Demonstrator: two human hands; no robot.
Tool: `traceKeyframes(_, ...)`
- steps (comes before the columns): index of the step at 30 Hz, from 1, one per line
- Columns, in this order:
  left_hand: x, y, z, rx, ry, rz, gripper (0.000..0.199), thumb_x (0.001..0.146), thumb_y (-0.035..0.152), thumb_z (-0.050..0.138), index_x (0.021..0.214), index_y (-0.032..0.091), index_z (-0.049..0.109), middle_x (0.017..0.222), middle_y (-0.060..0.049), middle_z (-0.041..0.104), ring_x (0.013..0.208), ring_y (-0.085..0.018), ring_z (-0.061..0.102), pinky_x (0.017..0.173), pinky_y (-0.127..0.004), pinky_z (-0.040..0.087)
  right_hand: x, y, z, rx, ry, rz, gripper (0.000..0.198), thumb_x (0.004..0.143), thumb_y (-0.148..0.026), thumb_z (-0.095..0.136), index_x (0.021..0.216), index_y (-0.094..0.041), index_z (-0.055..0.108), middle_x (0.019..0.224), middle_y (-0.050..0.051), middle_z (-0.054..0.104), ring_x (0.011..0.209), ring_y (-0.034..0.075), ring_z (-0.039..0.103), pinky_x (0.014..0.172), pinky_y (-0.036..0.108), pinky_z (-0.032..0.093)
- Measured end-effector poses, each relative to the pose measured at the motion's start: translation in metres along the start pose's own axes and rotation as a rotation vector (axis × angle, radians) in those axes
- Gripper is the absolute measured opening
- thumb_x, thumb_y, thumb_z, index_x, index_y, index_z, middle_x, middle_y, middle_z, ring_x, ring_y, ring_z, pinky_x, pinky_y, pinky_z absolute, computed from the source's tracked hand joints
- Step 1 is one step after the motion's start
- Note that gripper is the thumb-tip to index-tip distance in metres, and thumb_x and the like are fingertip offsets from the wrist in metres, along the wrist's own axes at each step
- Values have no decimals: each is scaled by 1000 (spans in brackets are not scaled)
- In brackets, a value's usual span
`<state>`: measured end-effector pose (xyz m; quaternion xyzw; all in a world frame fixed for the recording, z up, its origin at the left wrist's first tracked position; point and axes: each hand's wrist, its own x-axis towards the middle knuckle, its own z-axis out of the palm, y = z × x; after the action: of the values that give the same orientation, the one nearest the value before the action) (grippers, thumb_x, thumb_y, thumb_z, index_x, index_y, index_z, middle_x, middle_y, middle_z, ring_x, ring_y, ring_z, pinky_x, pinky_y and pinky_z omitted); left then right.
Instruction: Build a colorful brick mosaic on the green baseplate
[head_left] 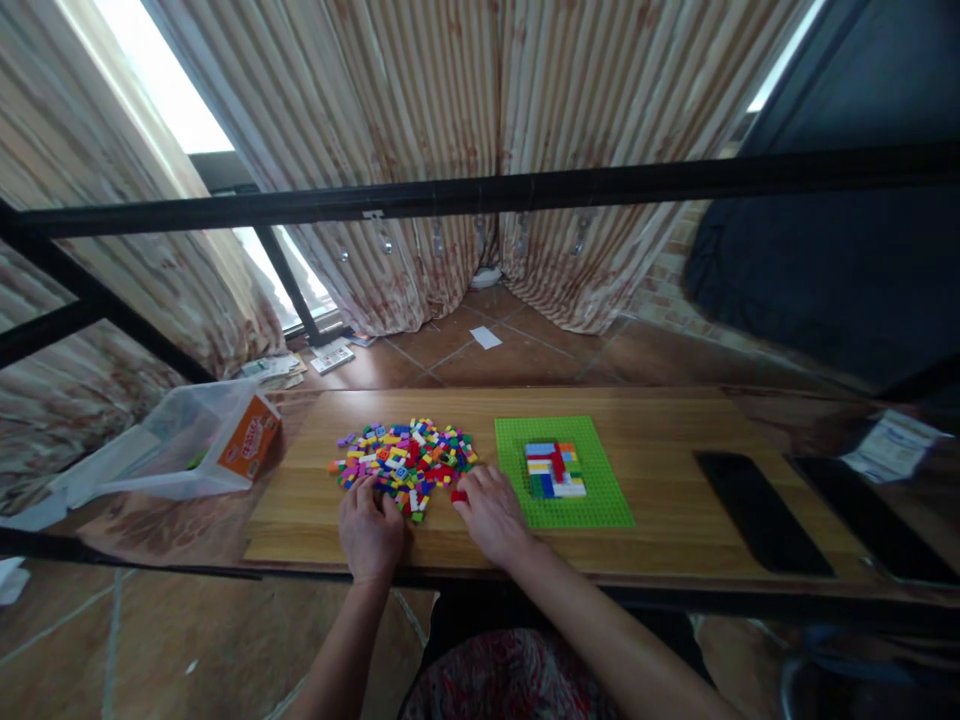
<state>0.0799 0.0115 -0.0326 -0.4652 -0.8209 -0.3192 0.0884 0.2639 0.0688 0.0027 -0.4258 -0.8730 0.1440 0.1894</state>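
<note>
A loose pile of small toy building bricks (401, 455) in many colours lies on the wooden board. At its near edge rests my left hand (370, 532), fingers bent down onto the bricks, with a gap between thumb and fingers. No brick shows in its grasp. My right hand (491, 515) is between the pile and the green baseplate (607, 500), pinching a red brick (458, 496) at its fingertips. On the baseplate sits a block of joined bricks (568, 489) in white, blue, green, yellow and orange, with a red piece (558, 463) on top.
A clear plastic bin (169, 450) with an orange label stands left of the wooden board (300, 520). Two dark flat objects, one phone-like (761, 510) and another beside it (885, 520), lie at the right. A black metal bar (480, 195) crosses beyond the board.
</note>
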Motion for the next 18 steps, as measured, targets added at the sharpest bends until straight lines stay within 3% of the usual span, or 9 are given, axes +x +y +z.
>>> traceKeyframes(5, 1, -1, 0, 14, 8, 23, 31, 83, 20, 48, 111, 14, 58, 115, -14, 60, 112, -29, 54, 98, -45, 43, -23, 6, -5, 105, 36, 22, 6, 89, -21, 55, 92, -21, 60, 91, 4, 62, 89, 21, 52, 82, 33, 41)
traceKeyframes(12, 1, -1, 0, 16, 9, 24, 30, 82, 21, 49, 109, 16, 59, 114, -13, 61, 110, -29, 54, 96, -44, 44, -63, 35, -12, 152, 105, 138, 15, 91, -19, 50, 99, -22, 63, 97, 5, 64, 93, 21, 54, 83, 34, 43)
traceKeyframes(18, 2, -2, 2, 18, 16, 30, 30, 81, 20, 49, 110, 16, 59, 114, -13, 60, 111, -29, 54, 97, -45, 43, -65, 34, -10, 139, 111, 153, 14, 91, -21, 51, 97, -23, 64, 95, 4, 64, 93, 22, 54, 82, 35, 43)
